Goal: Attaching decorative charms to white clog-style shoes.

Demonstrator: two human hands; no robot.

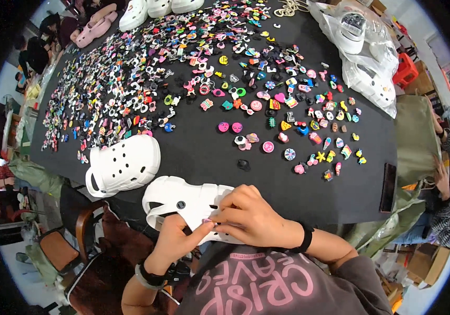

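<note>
A white foam clog (pixel 168 188) with round holes lies on its side at the near table edge, against my body. My left hand (pixel 176 237) has its fingers inside the clog and its thumb on the upper, so it grips the shoe. With closed fingers, my right hand (pixel 251 218) pinches at a small pinkish shoe charm (pixel 207 221) by a hole in the upper; the fingers hide most of it. A second white clog (pixel 124 164) stands to the left of the held one. Just beyond lie loose charms, among them a black one (pixel 243 165) and a round pink one (pixel 268 147).
A dense heap of mixed charms (pixel 125 89) covers the dark table's left and far parts. More white clogs (pixel 160 7) and a pink clog (pixel 96 30) stand at the far edge. Bagged white shoes (pixel 374 84) lie far right, a phone (pixel 388 187) near right. Other people sit around.
</note>
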